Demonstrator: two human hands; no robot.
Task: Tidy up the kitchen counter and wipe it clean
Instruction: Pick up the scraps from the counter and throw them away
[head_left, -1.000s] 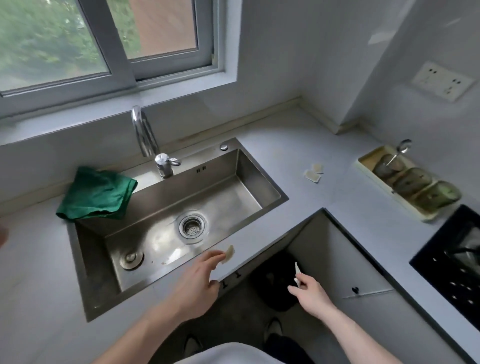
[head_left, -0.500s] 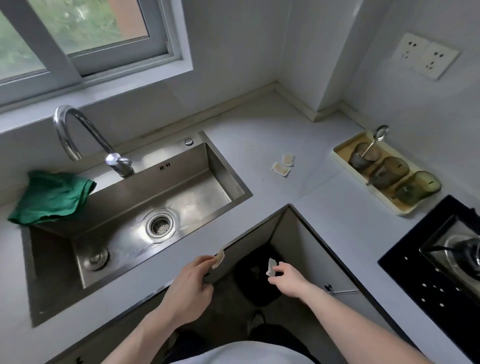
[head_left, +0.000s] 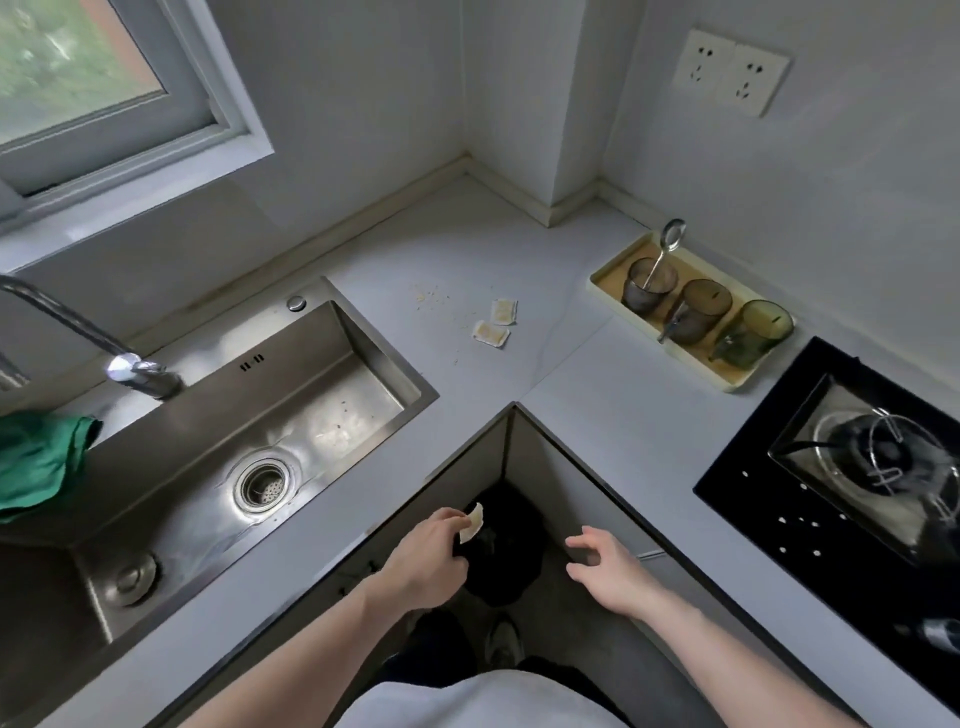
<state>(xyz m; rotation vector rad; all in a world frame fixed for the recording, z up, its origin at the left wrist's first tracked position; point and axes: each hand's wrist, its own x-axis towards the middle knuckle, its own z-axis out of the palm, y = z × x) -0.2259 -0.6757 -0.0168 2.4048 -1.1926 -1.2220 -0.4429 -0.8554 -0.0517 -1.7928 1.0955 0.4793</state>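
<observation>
I am holding a wrapper (head_left: 471, 524) pinched in the left hand (head_left: 426, 564) over the bin (head_left: 506, 551); right hand (head_left: 605, 569) is hanging empty, fingers relaxed. Release squarely above the opening.

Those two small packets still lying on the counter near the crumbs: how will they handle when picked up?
The two packets look flat and thin, so probably light and floppy. Lying flush on the smooth counter, they may slide before an edge lifts. The left hand pinches a similar packet with fingertips alone, so a light pinch likely suffices.
</observation>
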